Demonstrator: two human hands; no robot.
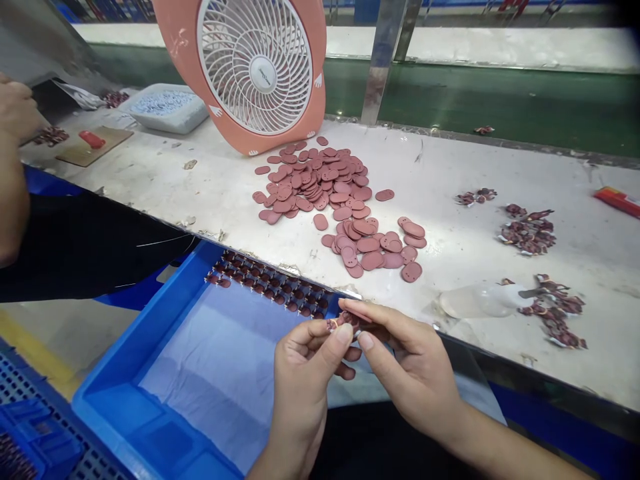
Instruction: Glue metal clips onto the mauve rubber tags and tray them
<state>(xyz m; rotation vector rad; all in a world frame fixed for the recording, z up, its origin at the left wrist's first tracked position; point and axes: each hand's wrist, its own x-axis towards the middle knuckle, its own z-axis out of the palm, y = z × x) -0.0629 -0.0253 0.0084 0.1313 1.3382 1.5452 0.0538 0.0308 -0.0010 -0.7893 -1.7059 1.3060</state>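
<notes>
My left hand (313, 363) and my right hand (413, 363) meet in front of me, over the near edge of the bench. Between their fingertips they pinch a small dark-red figurine (350, 321) with pale bits on it; fingers cover much of it. Below and left of my hands is a blue tray (125, 400) lined with a white sheet. Rows of small dark-red pieces (270, 283) lie along the tray's far side. Past my hands, a pile of reddish-brown oval discs (320, 180) spreads over the bench, some showing small holes.
An orange fan (263, 73) stands behind the discs. Right on the bench are a translucent bottle (475, 300), clusters of figurines (530, 233) and a red packet (620, 200). A white tub (167, 110) sits far left, near another person's arm (13, 180). A green conveyor (500, 107) runs behind.
</notes>
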